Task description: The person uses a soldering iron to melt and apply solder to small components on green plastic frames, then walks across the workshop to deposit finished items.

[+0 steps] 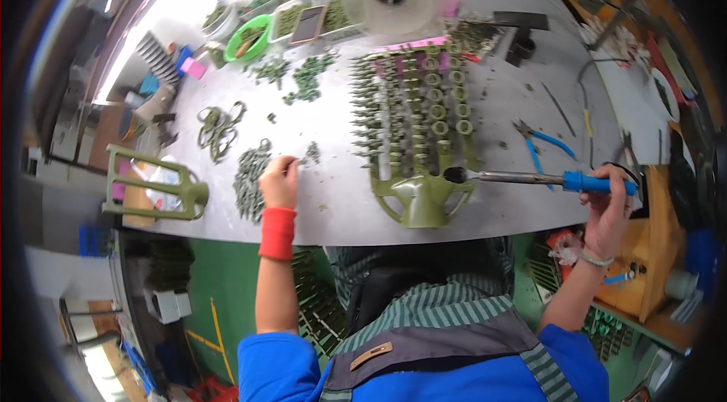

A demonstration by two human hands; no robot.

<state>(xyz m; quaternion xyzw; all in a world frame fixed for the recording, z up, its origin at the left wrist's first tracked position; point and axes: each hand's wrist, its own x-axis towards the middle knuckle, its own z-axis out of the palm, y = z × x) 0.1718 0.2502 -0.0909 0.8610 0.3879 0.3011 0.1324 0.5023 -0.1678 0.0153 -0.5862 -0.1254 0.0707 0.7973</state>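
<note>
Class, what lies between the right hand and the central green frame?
The head view shows a blue-handled tool, held by the right hand, crossing above blue pliers.

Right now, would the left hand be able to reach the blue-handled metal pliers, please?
Probably not easily: the olive-green loop-sided frame lies between the left hand and the pliers, and the right hand's blue-handled tubular tool crosses over one plier handle.

The worktop (515,216) looks smooth, with a soft sheen. Near its front edge, the olive moulding (421,205) is smooth, lightly glossy plastic; the soldering iron joins a metal shaft (522,178) to a blue plastic handle (594,183). Toward the back edge, the green bowl (236,43) is shiny plastic, the disc (363,2) see-through plastic. The red wristband (277,234) looks like matt cloth.
</note>
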